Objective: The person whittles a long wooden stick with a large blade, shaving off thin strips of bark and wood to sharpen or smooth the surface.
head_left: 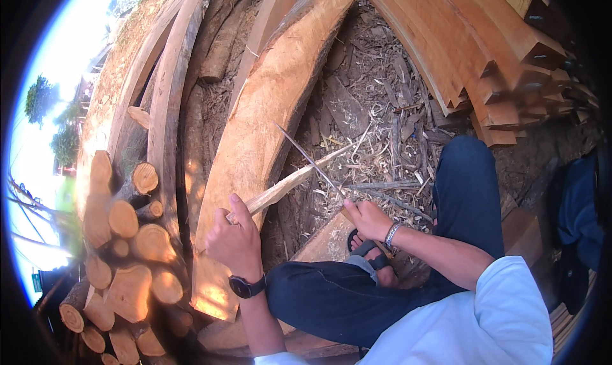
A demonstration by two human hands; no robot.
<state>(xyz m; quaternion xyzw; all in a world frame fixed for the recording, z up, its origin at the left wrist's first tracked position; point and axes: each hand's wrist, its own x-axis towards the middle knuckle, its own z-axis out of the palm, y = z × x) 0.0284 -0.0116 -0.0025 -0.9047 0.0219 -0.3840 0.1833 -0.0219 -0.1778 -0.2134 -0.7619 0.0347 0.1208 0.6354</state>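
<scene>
Pale split-wood stick (280, 188), crossing the broad tan plank's (255, 123) right edge: seemingly part-shaved, uneven faces left. Left hand (233, 240), back upward, fingers curled round its near end; right hand (368, 219), forearm slanting inward, closed on a slender grey metal-bladed knife (296, 144) crossing the stick, contact unclear.

From far away, I am seeing rough, splintery wood on the stick (285, 186) in the left hand (233, 236). The thin blade (311, 161) in the right hand (368, 220) is looking like metal. Behind the right hand, a metal-looking bracelet (391, 233) is shining. Ahead of the left hand, the wide board (261, 123) is showing smoother wood. Behind both hands, trousers (344, 295) are looking like dull cloth.
</scene>
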